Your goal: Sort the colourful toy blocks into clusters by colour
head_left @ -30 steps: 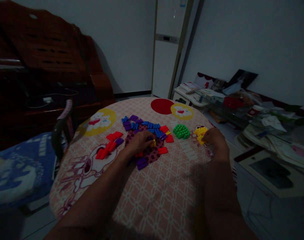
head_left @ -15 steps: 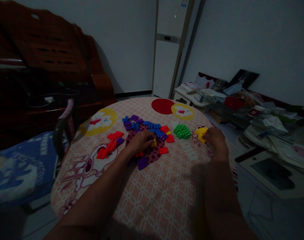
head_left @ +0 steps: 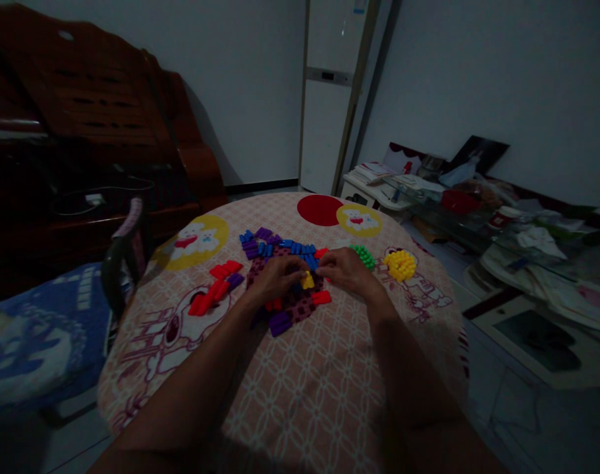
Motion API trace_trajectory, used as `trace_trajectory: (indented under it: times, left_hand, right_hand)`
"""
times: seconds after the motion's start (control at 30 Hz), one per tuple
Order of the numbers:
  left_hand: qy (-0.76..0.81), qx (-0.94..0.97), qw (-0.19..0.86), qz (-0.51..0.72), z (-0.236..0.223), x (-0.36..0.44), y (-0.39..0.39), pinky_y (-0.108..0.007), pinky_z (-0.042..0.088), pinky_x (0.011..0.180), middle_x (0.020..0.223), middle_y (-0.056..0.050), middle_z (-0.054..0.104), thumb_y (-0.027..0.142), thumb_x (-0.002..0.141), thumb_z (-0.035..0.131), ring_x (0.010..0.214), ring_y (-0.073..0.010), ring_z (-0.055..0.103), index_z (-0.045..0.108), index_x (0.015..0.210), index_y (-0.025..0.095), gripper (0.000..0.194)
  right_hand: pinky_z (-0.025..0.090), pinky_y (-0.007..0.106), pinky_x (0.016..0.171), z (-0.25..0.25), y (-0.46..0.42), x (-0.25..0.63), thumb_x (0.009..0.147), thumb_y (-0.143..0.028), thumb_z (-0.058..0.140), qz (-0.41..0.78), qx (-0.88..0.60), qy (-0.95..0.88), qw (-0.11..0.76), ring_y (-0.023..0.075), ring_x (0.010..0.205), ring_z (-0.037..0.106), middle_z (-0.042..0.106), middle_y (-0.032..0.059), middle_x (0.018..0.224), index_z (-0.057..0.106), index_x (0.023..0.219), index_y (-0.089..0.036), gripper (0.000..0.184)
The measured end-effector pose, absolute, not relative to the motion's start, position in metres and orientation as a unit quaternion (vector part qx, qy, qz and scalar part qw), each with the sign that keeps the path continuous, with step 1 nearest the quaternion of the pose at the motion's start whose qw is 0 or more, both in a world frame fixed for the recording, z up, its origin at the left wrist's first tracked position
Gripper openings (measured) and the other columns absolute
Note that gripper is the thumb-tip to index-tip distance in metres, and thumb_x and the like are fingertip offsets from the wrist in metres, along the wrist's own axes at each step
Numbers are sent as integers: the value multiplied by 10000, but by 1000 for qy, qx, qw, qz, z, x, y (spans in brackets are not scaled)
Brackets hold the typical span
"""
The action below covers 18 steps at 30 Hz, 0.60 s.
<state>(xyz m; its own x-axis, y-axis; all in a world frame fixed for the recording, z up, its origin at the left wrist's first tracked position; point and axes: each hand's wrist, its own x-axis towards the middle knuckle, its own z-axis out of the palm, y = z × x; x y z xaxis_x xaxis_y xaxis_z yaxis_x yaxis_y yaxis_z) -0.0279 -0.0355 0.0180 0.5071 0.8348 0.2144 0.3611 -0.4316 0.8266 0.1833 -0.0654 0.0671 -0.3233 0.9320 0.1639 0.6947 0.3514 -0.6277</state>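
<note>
Yellow piece at my left hand, among blue pieces and red; grip unclear. Right hand near, fingers bent; hold cannot be told. Judged: close two-handed piecework; next move calls for light, steady fingertips.

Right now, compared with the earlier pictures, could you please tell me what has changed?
The right hand has left the yellow cluster and moved left, close to the left hand; whether it holds anything is unclear. The left hand stayed by the small yellow piece. The loose red pieces look unmoved.
</note>
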Motion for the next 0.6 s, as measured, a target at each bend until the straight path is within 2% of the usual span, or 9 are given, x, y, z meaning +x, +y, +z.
trace_trajectory:
  times: [0.17,0.3,0.4,0.53,0.6]
  left_hand:
    - [354,719,456,388,18,-27,-36,-218,445,533,658,19,615,360,803,668,559,-112,564,595,835,160,215]
    - [320,689,507,407,15,-27,-33,-231,488,561,732,0,646,405,786,724,595,-121,601,609,904,159,296]
    - [322,691,499,412,11,-29,-30,-262,526,620,827,-37,686,424,782,738,669,-149,645,645,974,153,345]
    - [347,696,480,407,10,-31,-29,-280,534,633,832,-50,698,434,789,720,673,-165,653,664,958,147,338]
    - [355,699,472,403,12,-31,-30,-284,537,635,832,-52,699,423,789,707,676,-169,657,668,944,142,324]
  right_hand:
    - [402,227,642,51,-66,154,771,-146,661,264,-504,-777,269,133,692,598,661,-6,691,746,854,-159,119]
    - [418,229,635,49,-61,161,738,-141,661,243,-505,-772,301,133,676,592,645,-10,667,737,802,-155,101]
    - [443,233,622,54,-56,179,707,-171,667,237,-525,-741,345,135,654,603,662,-3,676,735,773,-149,97]
    - [461,238,543,63,-52,226,730,-261,630,231,-598,-659,393,140,565,610,694,30,673,753,798,-135,189]
    - [459,237,523,66,-52,255,721,-284,633,172,-648,-615,415,142,541,612,702,40,661,759,789,-130,211]
